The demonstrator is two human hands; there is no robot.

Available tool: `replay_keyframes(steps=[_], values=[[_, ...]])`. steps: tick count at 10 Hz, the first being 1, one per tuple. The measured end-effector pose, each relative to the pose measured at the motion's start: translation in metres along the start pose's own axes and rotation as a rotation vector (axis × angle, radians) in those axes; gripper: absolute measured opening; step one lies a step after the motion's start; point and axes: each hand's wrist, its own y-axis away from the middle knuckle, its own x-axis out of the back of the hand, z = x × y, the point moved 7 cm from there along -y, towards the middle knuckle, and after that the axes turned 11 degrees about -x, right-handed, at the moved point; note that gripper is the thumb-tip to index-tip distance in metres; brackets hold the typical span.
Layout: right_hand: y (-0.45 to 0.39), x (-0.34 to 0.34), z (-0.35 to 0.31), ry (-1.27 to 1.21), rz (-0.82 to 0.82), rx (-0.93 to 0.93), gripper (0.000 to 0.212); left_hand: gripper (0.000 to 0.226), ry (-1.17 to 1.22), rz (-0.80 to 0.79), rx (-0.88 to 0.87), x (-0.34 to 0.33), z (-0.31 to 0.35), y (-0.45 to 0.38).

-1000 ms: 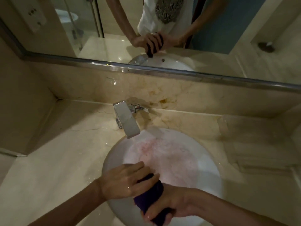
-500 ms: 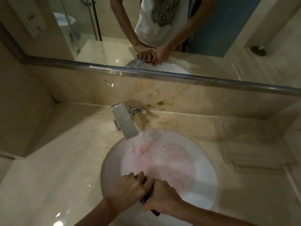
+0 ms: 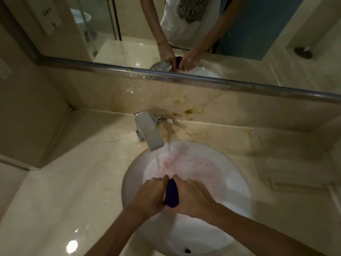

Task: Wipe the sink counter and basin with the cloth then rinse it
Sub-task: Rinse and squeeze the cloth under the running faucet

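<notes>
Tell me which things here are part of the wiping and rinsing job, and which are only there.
Part of the job:
- purple cloth, gripped by left hand and right hand
- chrome faucet, water running
- white basin, pinkish foam inside
- marble counter

Only there:
- mirror
- wall socket plate
- brown stain on the backsplash

Person's bare forearms, no sleeves reaching the wrists; left hand and right hand ungloved. Mirror reflection: white T-shirt bearing a grey graphic print.
</notes>
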Motion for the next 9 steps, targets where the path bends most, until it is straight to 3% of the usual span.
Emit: replay_keyframes(steps=[1, 2, 3, 4, 5, 6, 7, 8, 9], values=[[-0.006, 0.0, -0.002, 0.134, 0.033, 0.076, 0.05, 0.037, 0.122, -0.019, 0.064, -0.011, -0.005, -0.002], [-0.01, -0.008, -0.004, 0.241, -0.007, 0.129, 0.041, 0.029, 0.189, -0.052, 0.207, -0.023, -0.012, 0.005], [-0.009, -0.011, -0.006, 0.36, -0.055, 0.188, 0.039, 0.031, 0.452, 0.028, 0.23, -0.036, -0.011, 0.013], [-0.004, -0.017, -0.012, 0.432, -0.126, 0.371, 0.041, 0.028, 0.652, 0.044, 0.264, -0.053, -0.007, 0.019], [-0.001, -0.023, -0.012, 0.526, -0.154, 0.492, 0.038, 0.033, 0.815, 0.005, 0.329, -0.075, -0.008, 0.028], [0.005, -0.02, -0.01, 0.485, -0.195, 0.492, 0.043, 0.042, 0.842, -0.096, 0.348, -0.078, 0.001, 0.033], [0.008, -0.014, -0.004, 0.379, -0.296, 0.409, 0.063, 0.042, 1.035, 0.002, 0.431, -0.081, 0.008, 0.042], [-0.011, 0.019, 0.009, 0.1, -0.498, 0.166, 0.104, 0.042, 0.897, 0.131, 0.605, -0.071, -0.002, 0.051], [-0.049, 0.095, 0.01, -0.387, -0.24, -0.079, 0.092, 0.051, 0.739, 0.178, 0.417, -0.048, -0.005, 0.061]])
